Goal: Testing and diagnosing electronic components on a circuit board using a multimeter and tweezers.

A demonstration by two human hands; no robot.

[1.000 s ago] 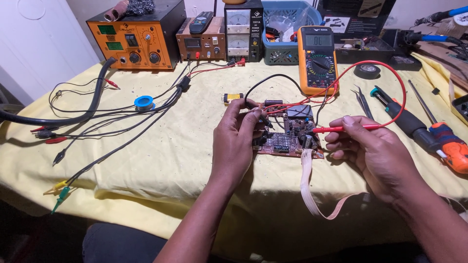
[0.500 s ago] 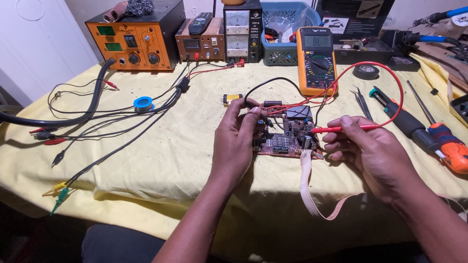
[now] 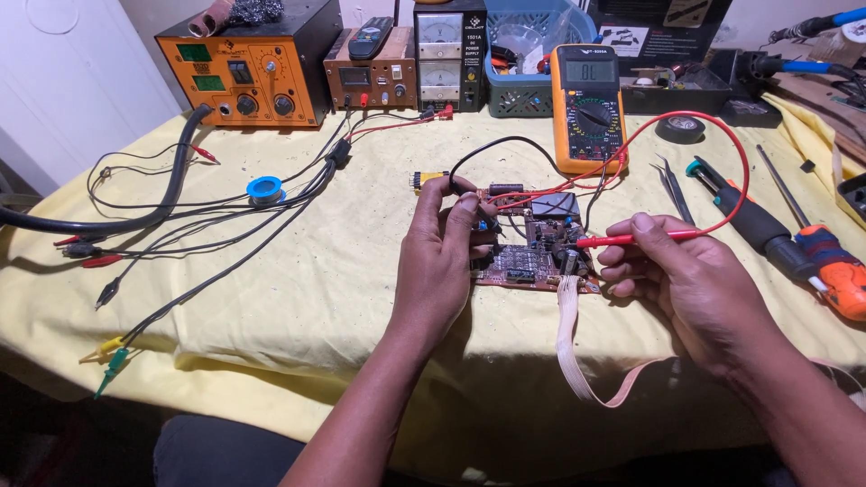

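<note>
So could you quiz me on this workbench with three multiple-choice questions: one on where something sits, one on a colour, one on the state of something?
1. Where is the yellow meter?
A. behind the circuit board
B. on the person's lap
C. at the table's left edge

2. What colour is the probe in the right hand?
A. green
B. red
C. white

3. What is the left hand doing?
A. lying flat on the cloth
B. pinching a black lead at the board
C. gripping the screwdriver

Answers:
1 A: the meter stands just beyond the circuit board, away from the person.
2 B: the red probe points its tip at the board.
3 B: its fingertips pinch the black lead at the board's upper left corner, and the screwdriver lies untouched.
</note>
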